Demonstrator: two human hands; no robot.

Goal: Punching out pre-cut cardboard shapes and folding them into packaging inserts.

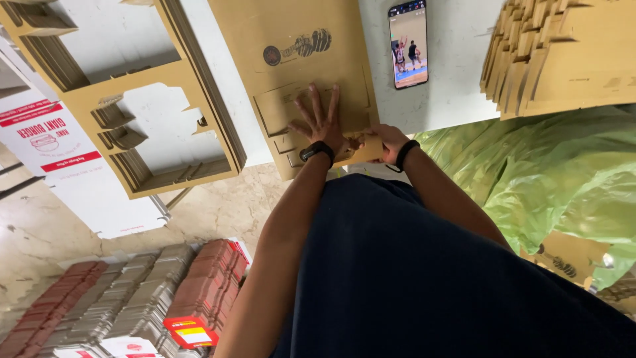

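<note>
left hand point(322, 124): flat, fingers spread, palm pressing the card sheet point(298, 66); black wristband
right hand point(387, 141): grip pinching the sheet's near edge, just right of the left hand
sheet: brown die-cut card, on the white bench point(457, 86), dark round print beyond the grip
phone point(408, 44): on bench, beyond and right of the grip, screen lit
card stack point(563, 53): far right
cut frames point(132, 99): left of grip
green bag point(550, 172): right, below bench edge
red-and-grey packs point(132, 298): on floor, lower left

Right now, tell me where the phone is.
In the head view, the phone lies screen-up on the white table, between the brown cardboard sheet under the hands and the cardboard stack at the right.
</note>
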